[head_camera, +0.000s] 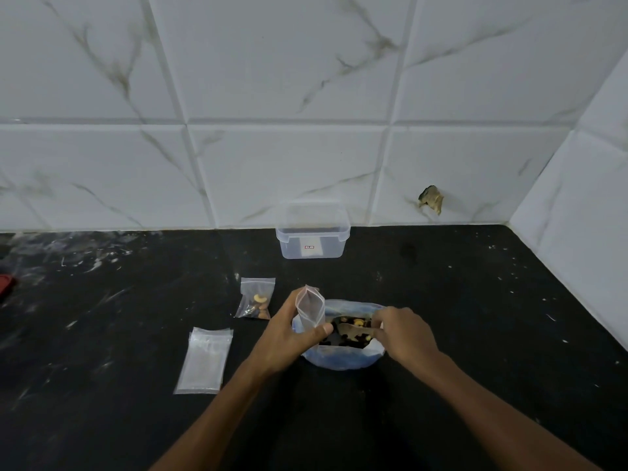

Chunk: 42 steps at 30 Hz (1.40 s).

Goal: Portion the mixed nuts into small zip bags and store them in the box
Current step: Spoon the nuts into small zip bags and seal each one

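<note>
My left hand (289, 338) holds a small empty zip bag (311, 307) upright with its mouth open, at the left rim of a large bag of mixed nuts (343, 355). My right hand (404, 331) grips a wooden scoop (353, 329) that lies in the nuts. A filled small zip bag (256, 299) with a cashew showing lies on the counter to the left. A stack of empty zip bags (204, 360) lies further left and nearer. The clear plastic box (312, 234) stands open at the wall.
The black counter (475, 300) runs to the tiled wall behind and to a tiled corner on the right. A red object (6, 287) peeks in at the far left edge. A chipped hole (431, 198) marks the wall tile.
</note>
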Available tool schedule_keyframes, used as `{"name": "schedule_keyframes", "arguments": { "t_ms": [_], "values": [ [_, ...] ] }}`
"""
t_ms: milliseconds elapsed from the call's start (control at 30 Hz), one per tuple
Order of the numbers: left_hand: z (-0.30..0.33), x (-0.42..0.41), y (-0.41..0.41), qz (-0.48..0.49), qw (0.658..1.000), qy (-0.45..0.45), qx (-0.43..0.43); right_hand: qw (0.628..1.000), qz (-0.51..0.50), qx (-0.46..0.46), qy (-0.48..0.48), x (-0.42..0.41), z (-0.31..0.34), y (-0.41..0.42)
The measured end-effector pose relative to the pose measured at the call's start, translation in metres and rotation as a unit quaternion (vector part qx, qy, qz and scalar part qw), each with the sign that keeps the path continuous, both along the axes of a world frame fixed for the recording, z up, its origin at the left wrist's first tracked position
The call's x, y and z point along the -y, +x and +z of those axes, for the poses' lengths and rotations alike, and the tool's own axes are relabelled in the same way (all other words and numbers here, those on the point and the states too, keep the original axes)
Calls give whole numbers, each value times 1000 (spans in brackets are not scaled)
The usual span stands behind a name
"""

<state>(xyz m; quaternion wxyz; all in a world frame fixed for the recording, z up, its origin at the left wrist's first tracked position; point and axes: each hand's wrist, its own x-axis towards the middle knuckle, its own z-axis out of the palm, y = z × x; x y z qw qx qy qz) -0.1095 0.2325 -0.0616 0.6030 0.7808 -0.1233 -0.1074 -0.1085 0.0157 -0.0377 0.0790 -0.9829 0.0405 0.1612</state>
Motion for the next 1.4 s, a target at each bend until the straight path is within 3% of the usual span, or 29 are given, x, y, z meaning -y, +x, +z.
{"name": "schedule_keyframes", "arguments": {
  "t_ms": [167,367,700,933,1200,1400],
  "values": [
    [-1,-1,2,-11,1000,4,-10,983,86,145,-71,6,16,-8],
    [-4,0,4,-23,999,15,-20,976,135,128,-112,4,6,-14],
    [-7,1,5,-31,999,18,-31,987,5,161,-7,19,-24,-3],
    [-4,2,3,-33,999,18,-28,985,31,171,17,19,-29,-11],
    [-3,-2,2,-30,999,3,-44,984,41,170,-20,20,-25,-11],
    [-6,0,1,-24,999,3,-45,988,-5,138,73,15,-34,-16]
  ]
}}
